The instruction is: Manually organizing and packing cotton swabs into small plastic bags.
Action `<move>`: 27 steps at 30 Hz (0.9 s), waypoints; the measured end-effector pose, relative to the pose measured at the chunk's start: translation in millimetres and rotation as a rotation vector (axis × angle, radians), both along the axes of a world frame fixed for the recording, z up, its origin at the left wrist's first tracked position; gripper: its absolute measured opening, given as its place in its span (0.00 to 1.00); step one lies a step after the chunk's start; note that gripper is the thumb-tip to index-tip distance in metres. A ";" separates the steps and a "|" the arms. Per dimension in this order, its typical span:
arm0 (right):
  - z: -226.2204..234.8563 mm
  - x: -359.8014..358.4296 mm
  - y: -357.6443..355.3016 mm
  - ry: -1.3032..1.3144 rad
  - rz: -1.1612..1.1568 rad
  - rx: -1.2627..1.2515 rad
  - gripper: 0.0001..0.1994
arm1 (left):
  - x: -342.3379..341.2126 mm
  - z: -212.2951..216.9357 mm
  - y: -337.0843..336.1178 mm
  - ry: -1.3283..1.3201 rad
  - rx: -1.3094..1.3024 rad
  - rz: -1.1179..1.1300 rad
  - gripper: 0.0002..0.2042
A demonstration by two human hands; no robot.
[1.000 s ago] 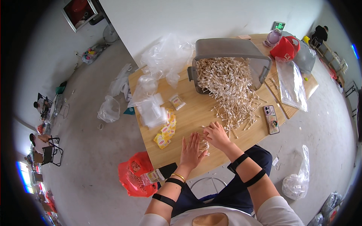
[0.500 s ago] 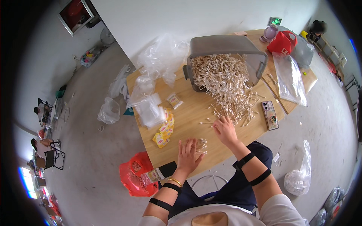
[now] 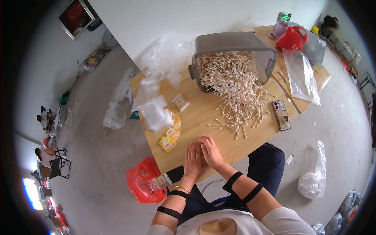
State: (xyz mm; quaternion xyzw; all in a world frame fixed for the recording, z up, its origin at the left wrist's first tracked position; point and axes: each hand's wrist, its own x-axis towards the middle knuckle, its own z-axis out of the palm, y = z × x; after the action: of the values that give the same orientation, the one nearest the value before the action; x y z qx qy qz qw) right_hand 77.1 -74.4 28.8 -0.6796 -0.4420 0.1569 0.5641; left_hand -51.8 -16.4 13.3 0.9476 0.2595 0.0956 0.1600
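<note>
Left hand (image 3: 194, 156) and right hand (image 3: 210, 150) rest side by side, touching, fingers flat and cupped together at the near edge of the desk (image 3: 196, 117); whether this grip encloses any sticks cannot be told. The loose cotton swabs (image 3: 239, 113) lie beyond the grip toward the far right corner, nearer the right hand, spilling from the tipped grey bin (image 3: 235, 49). The spill's long axis runs from bin mouth toward the near edge; single swabs point every way.

Pale cotton swabs (image 3: 239, 90) spilling from tipped grey bin (image 3: 235, 45)
</note>
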 end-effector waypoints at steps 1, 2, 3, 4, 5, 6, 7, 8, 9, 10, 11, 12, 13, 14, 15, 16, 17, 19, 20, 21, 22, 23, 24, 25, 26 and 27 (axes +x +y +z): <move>-1.3 -2.1 1.4 0.032 0.036 0.026 0.13 | -0.7 0.0 2.5 0.001 0.000 0.002 0.48; -2.6 0.5 0.8 0.032 0.037 0.026 0.13 | -1.7 0.0 5.8 -0.032 -0.044 -0.008 0.49; -3.9 7.6 -1.5 -0.003 -0.051 -0.005 0.13 | -2.1 -0.2 9.5 -0.067 -0.088 -0.020 0.50; -5.4 13.2 -4.2 -0.036 -0.135 -0.035 0.12 | -4.5 -1.8 14.4 -0.064 -0.087 -0.016 0.50; -5.0 18.3 -7.7 -0.033 -0.128 -0.033 0.12 | -7.5 -2.7 20.1 -0.095 -0.094 -0.052 0.51; -4.3 24.4 -12.5 -0.046 -0.167 -0.037 0.12 | -10.1 -3.7 25.4 -0.126 -0.100 -0.088 0.52; -4.8 32.2 -19.0 -0.063 -0.217 -0.047 0.11 | -5.4 -0.4 29.4 -0.128 -0.105 -0.093 0.52; -5.6 37.3 -24.7 -0.075 -0.235 -0.071 0.11 | 0.8 6.1 33.4 -0.132 -0.128 -0.108 0.53; -7.0 39.4 -27.6 -0.076 -0.242 -0.076 0.11 | 6.8 11.5 36.1 -0.135 -0.151 -0.123 0.54; -8.2 39.4 -26.8 -0.120 -0.224 -0.082 0.11 | 8.2 10.3 40.1 -0.134 -0.149 -0.124 0.54; -9.6 38.9 -26.0 -0.165 -0.206 -0.089 0.11 | 9.9 8.4 44.1 -0.146 -0.144 -0.131 0.55; -10.9 37.8 -25.4 -0.163 -0.206 -0.086 0.11 | 10.5 7.1 47.2 -0.158 -0.140 -0.138 0.56; -11.4 37.4 -24.9 -0.170 -0.205 -0.086 0.10 | 11.5 5.2 49.8 -0.156 -0.138 -0.139 0.56; -11.9 36.9 -24.5 -0.177 -0.204 -0.086 0.10 | 11.9 3.5 52.2 -0.173 -0.156 -0.122 0.54; -12.2 36.3 -24.1 -0.175 -0.205 -0.084 0.10 | 11.2 2.0 53.8 -0.190 -0.173 -0.104 0.52; -12.5 37.9 -25.5 -0.172 -0.200 -0.101 0.10 | 13.2 3.7 51.7 -0.189 -0.175 -0.109 0.52; -12.8 39.1 -26.7 -0.168 -0.196 -0.118 0.10 | 14.4 5.5 48.3 -0.135 -0.139 -0.132 0.49; -13.1 39.2 -27.8 -0.166 -0.204 -0.111 0.10 | 15.6 6.8 38.9 -0.079 -0.100 -0.156 0.47; -12.0 37.7 -26.7 -0.164 -0.206 -0.101 0.10 | 12.6 3.8 30.4 -0.032 -0.064 -0.179 0.45; -10.7 36.6 -26.4 -0.160 -0.207 -0.097 0.10 | 8.9 1.0 21.4 0.015 -0.028 -0.202 0.43; -8.9 36.0 -27.5 -0.164 -0.202 -0.100 0.09 | 5.3 -1.2 12.6 0.074 0.040 -0.192 0.42; -7.1 35.3 -27.8 -0.169 -0.197 -0.103 0.09 | 1.6 -3.1 7.1 0.077 0.041 -0.196 0.42; -5.5 34.3 -27.0 -0.166 -0.200 -0.103 0.09 | -2.4 -4.9 2.5 0.103 0.054 -0.175 0.43; -5.1 34.7 -26.9 -0.171 -0.194 -0.104 0.09 | -3.6 -2.9 -2.4 0.128 0.066 -0.155 0.44; -4.7 34.9 -26.9 -0.176 -0.187 -0.104 0.09 | -4.2 -1.2 -7.2 0.129 0.068 -0.157 0.44; -4.3 35.1 -26.9 -0.174 -0.189 -0.104 0.09 | -4.8 0.5 -11.8 0.132 0.064 -0.144 0.45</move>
State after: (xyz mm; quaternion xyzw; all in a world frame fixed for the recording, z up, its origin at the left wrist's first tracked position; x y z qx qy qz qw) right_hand 112.2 -101.3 24.5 -0.7575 -0.4145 0.0660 0.5000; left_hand -56.6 -28.1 13.8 0.9726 0.1978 0.0292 0.1186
